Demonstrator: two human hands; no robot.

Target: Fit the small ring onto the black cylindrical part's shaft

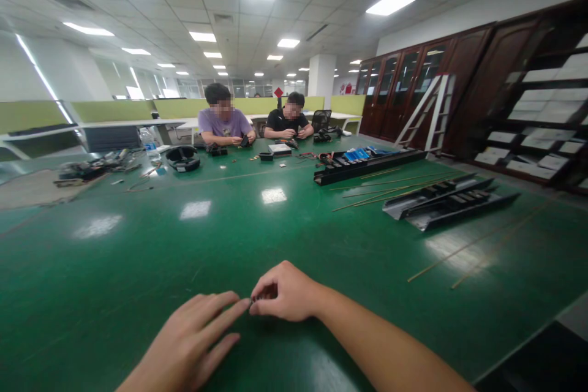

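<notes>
Stretching the left hand point(186, 337) open, bottom left-of-centre; apparently pinching a tiny dark piece point(252, 300) in the right hand point(296, 294), bringing fingertips together over the worktop point(138, 257); calling for steadiness.

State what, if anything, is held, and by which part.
The right hand seems to pinch a tiny dark object; its identity and gripped part cannot be told.

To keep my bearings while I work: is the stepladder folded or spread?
Spread: the stepladder stands upright, its two sides meeting at the top and splaying apart lower down.
</notes>
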